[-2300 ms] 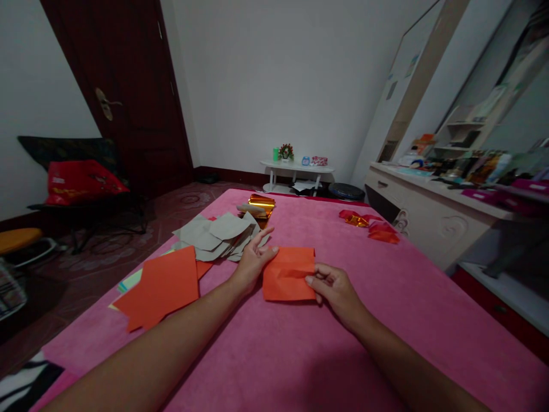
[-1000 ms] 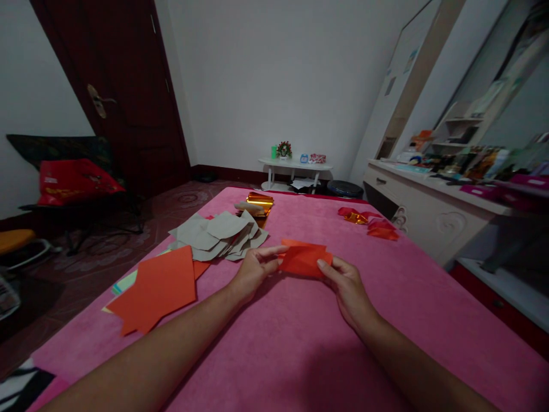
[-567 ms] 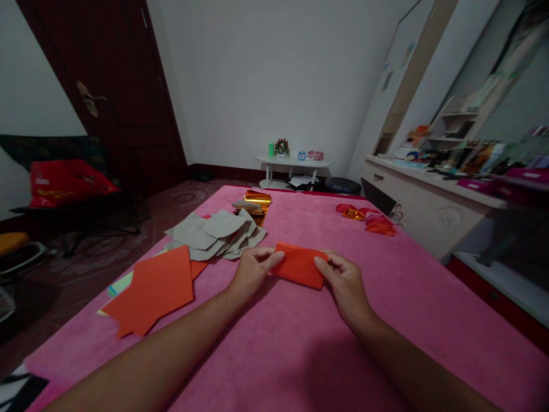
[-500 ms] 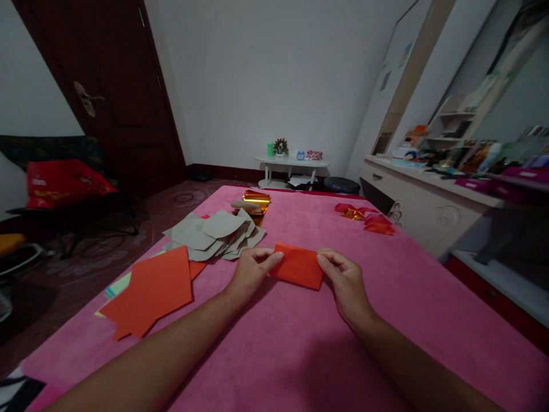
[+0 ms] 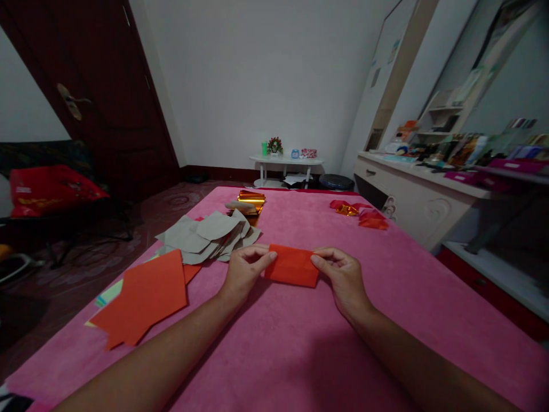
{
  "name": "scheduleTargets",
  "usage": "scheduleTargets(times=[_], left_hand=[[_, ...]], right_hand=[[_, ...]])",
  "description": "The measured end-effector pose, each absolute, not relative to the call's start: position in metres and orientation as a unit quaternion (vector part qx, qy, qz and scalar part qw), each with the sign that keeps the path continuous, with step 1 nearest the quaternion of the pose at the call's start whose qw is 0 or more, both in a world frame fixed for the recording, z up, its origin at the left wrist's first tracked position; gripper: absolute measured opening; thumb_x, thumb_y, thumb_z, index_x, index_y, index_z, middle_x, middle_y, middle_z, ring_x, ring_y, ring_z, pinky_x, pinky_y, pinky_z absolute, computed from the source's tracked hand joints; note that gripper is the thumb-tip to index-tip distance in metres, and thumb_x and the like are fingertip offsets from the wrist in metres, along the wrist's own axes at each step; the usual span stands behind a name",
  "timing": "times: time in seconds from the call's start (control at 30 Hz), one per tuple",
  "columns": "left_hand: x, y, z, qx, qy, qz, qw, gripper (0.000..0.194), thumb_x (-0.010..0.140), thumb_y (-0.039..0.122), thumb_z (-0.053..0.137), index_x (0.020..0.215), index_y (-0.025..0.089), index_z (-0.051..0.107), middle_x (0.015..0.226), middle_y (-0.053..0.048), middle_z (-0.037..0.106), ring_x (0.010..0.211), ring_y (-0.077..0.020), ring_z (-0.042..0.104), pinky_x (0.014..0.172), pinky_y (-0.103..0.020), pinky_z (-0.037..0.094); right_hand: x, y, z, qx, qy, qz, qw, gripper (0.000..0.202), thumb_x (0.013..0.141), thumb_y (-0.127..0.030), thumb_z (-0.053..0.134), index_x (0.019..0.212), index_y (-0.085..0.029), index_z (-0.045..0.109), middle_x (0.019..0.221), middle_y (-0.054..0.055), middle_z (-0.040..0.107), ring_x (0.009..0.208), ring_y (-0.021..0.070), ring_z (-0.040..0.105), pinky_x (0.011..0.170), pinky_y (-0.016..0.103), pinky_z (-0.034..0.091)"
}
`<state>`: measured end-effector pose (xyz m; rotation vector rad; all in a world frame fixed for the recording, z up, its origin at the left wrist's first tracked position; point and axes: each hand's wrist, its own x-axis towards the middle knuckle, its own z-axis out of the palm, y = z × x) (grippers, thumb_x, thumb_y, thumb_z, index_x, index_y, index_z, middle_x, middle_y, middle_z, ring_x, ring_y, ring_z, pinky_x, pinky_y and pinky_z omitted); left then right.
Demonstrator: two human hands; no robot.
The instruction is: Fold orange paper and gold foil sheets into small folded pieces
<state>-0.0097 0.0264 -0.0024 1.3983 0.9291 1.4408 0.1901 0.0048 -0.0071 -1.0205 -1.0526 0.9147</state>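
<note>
A small orange-red paper rectangle (image 5: 293, 266), apparently folded, is held just above the pink cloth at mid-view. My left hand (image 5: 246, 266) pinches its left edge, thumb on the near face. On the opposite side my right hand (image 5: 341, 272) grips the upper right corner between thumb and fingers. Larger orange paper sheets (image 5: 148, 294) lie left of my left forearm, over a few pale green and yellow sheets (image 5: 110, 293). Behind my left hand spreads a heap of grey paper pieces (image 5: 201, 237). The fingers behind the held paper are partly hidden.
The pink cloth (image 5: 274, 355) covers the table. Gold foil (image 5: 251, 198) lies at its far end, and red and gold crumpled pieces (image 5: 360, 214) at the far right. A dresser (image 5: 412, 189) stands to the right, a chair with a red bag (image 5: 55, 189) to the left.
The view has turned slightly, so the scene sits a little further left. Both hands keep hold of the orange paper, which now lies more level.
</note>
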Motion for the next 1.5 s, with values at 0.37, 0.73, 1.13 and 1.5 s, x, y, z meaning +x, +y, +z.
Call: scheduleTargets(times=[0.37, 0.73, 1.13, 1.5], left_hand=[[-0.008, 0.027, -0.004, 0.551, 0.382, 0.586, 0.456, 0.013, 0.066, 0.023, 0.076, 0.062, 0.015, 0.068, 0.065, 0.000, 0.066, 0.062, -0.0103, 0.056, 0.062, -0.021, 0.045], [-0.009, 0.028, -0.008, 0.524, 0.381, 0.575, 0.500, 0.023, 0.066, 0.025, 0.076, 0.080, 0.014, 0.062, 0.060, 0.003, 0.062, 0.050, -0.0070, 0.053, 0.048, -0.017, 0.041], [-0.029, 0.046, 0.007, 0.828, 0.239, 0.498, 0.096, 0.018, 0.079, 0.009, 0.058, 0.079, 0.021, 0.071, 0.084, -0.004, 0.073, 0.083, -0.0170, 0.063, 0.082, -0.035, 0.044], [-0.024, 0.028, 0.002, 0.919, 0.299, 0.234, 0.109, 0.023, 0.075, 0.007, 0.050, 0.085, 0.018, 0.067, 0.081, -0.004, 0.070, 0.076, -0.0171, 0.062, 0.076, -0.029, 0.043]], right_hand=[[0.191, 0.004, -0.005, -0.413, -0.426, 0.441, 0.674, 0.029, 0.061, -0.025, 0.081, 0.082, -0.019, 0.061, 0.071, -0.002, 0.067, 0.064, 0.0132, 0.063, 0.060, 0.023, 0.048], [0.195, 0.005, -0.005, -0.448, -0.486, 0.381, 0.647, 0.036, 0.069, -0.029, 0.076, 0.097, -0.018, 0.057, 0.077, 0.002, 0.069, 0.068, 0.0150, 0.062, 0.063, 0.026, 0.047], [0.218, 0.015, 0.004, -0.313, -0.799, 0.044, 0.512, 0.025, 0.079, -0.004, 0.053, 0.086, -0.021, 0.069, 0.085, 0.004, 0.070, 0.085, 0.0191, 0.062, 0.078, 0.035, 0.049], [0.220, 0.011, -0.008, -0.387, -0.881, 0.016, 0.274, 0.028, 0.067, 0.001, 0.047, 0.072, -0.019, 0.065, 0.073, 0.002, 0.066, 0.072, 0.0162, 0.059, 0.068, 0.027, 0.045]])
